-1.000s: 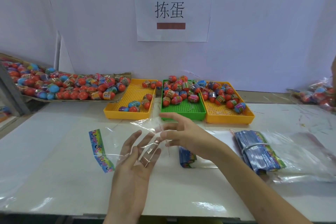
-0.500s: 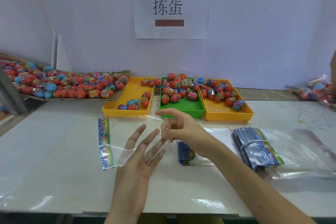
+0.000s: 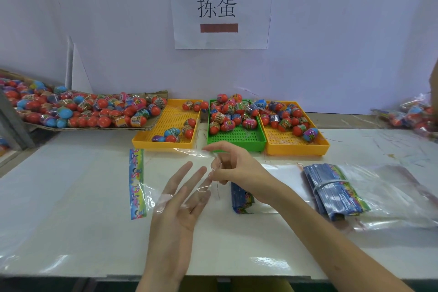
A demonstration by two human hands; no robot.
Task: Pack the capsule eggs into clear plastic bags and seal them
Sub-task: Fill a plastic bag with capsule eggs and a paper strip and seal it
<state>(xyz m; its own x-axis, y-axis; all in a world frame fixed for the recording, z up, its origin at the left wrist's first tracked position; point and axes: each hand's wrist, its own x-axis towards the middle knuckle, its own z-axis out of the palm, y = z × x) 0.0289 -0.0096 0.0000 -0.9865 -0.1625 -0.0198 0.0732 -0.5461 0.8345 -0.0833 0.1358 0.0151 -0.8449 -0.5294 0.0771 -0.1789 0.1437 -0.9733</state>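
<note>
Right now the clear plastic bag [image 3: 166, 173] hangs above the surface [image 3: 71, 197], its mouth pinched by the right hand [image 3: 233, 168], while the left hand [image 3: 176, 206] slides straight, spread fingers inside. The thin film could cling shut or slip from that light pinch. Capsule eggs [image 3: 233, 114] wait in the trays [image 3: 237, 142] beyond.

A pale lilac wall [image 3: 331, 42] backs the white worktop [image 3: 71, 197], whose glossy surface catches soft glare near its front edge. A paper sign [image 3: 220, 7] (two printed characters, two brown tape strips) hangs on the wall.
</note>
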